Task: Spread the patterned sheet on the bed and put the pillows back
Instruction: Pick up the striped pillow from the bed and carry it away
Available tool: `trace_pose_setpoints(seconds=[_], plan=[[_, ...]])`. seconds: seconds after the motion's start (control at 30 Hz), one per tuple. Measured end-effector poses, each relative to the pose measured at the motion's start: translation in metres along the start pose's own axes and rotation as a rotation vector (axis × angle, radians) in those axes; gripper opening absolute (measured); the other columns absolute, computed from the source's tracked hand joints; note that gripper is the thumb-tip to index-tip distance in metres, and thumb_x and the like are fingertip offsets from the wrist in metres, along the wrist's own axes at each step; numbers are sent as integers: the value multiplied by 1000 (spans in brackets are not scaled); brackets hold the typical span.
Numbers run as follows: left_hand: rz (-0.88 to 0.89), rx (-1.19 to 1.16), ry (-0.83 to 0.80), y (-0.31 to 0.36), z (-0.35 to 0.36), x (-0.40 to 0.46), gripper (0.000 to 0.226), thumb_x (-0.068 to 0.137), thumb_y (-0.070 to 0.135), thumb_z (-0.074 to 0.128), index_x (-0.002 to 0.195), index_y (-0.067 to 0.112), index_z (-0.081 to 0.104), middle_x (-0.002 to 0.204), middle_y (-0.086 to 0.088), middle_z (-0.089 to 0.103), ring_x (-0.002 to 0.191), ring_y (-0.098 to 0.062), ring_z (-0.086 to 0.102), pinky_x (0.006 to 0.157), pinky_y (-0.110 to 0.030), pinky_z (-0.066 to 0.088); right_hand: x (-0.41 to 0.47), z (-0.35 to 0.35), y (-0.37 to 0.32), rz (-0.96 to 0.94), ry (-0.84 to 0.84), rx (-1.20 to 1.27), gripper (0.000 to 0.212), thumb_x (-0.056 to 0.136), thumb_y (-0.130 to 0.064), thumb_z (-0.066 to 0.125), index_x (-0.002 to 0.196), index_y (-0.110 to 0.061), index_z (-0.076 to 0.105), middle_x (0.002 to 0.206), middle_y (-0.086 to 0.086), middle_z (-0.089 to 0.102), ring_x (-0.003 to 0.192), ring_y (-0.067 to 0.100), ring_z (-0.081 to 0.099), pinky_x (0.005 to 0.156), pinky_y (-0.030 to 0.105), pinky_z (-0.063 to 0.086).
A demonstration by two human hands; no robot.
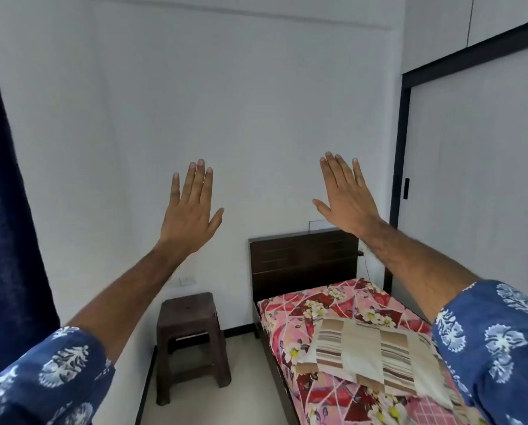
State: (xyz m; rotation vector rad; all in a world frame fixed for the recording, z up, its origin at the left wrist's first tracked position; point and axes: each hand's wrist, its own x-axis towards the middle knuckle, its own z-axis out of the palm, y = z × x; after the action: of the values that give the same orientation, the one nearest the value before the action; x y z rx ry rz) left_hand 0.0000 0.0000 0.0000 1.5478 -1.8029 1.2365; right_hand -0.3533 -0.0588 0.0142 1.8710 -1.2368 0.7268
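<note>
Pink and red patterned sheet (342, 305) lies spread over the bed (302, 259), a striped beige pillow (370, 351) on top. Left hand (189, 216) and right hand (348, 204) are raised before the wall, fingers spread, holding nothing. Brown stool (192, 332) stands beside the bed.

You face a plain white wall (241, 118); a dark blue curtain (5, 194) hangs at your left, a brown plastic stool (192, 338) stands on the pale floor (244, 378), and a black-framed sliding door (477, 179) closes your right
</note>
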Motion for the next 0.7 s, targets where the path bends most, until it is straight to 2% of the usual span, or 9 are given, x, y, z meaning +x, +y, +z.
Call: trace_pose_setpoints(seconds=[0.3, 0.53, 0.7], plan=[[64, -87, -119, 115, 50, -48, 79, 102, 52, 15, 159, 0, 0, 168, -20, -5, 156, -33, -4, 125, -57, 7, -102, 56, 35, 19, -241, 9, 89, 98, -54, 47, 160, -5, 6, 169, 15, 5, 156, 31, 6, 126, 55, 7], [103, -168, -293, 198, 83, -96, 77, 104, 53, 12, 160, 1, -1, 168, -20, -8, 156, -33, -8, 125, -57, 8, -194, 104, 49, 13, -448, 42, 89, 99, -50, 48, 160, -7, 0, 169, 14, 1, 157, 29, 2, 126, 55, 6], [142, -229, -360, 233, 117, -119, 81, 101, 58, 8, 160, 3, 1, 168, -18, -6, 156, -33, -6, 125, -57, 9, -239, 142, 42, 28, -545, 74, 91, 97, -53, 52, 160, -8, 6, 169, 14, 6, 156, 30, 6, 126, 55, 6]])
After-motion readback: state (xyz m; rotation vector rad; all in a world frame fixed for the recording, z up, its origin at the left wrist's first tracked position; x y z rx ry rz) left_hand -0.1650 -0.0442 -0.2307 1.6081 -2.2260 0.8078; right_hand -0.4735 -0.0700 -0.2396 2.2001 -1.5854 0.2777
